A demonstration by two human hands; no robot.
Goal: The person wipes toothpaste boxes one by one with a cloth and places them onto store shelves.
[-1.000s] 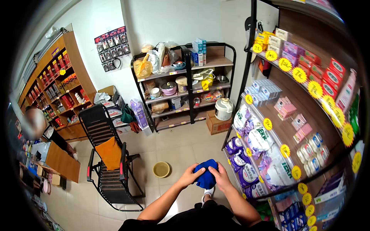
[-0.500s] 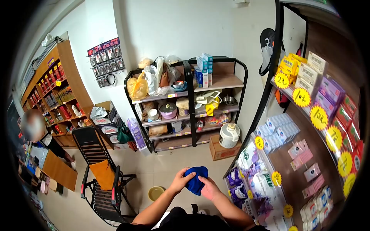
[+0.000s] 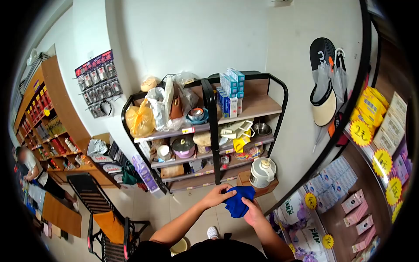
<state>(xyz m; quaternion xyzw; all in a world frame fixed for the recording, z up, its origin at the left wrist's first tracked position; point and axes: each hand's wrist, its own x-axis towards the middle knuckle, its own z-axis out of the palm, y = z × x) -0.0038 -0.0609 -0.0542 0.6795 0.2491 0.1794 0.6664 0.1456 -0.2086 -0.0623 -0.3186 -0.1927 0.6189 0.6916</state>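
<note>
A bright blue piece of cloth point(image 3: 238, 203) is stretched between my two hands, in front of my body at the lower middle of the view. My left hand point(image 3: 216, 196) pinches its upper left edge between thumb and fingers. On the other side, my right hand point(image 3: 252, 213) grips the right edge, thumb on top and fingers mostly hidden beneath. Just beyond the cloth a white rice cooker point(image 3: 262, 173) sits on a cardboard box point(image 3: 267, 188). Below, a white shoe point(image 3: 212, 232) shows on the tiled floor.
A black-framed shelf unit point(image 3: 250, 103) with bags, pots and boxes stands ahead. Goods with yellow price tags fill a rack point(image 3: 317, 208) on the right. At left are a folding chair point(image 3: 83, 192) and a person point(image 3: 32, 168) by a desk. A yellowish basin point(image 3: 179, 247) lies near my feet.
My view has turned right and I have moved nearer the shelves. The blue cloth was a compact bundle and is now spread wider between my hands.
</note>
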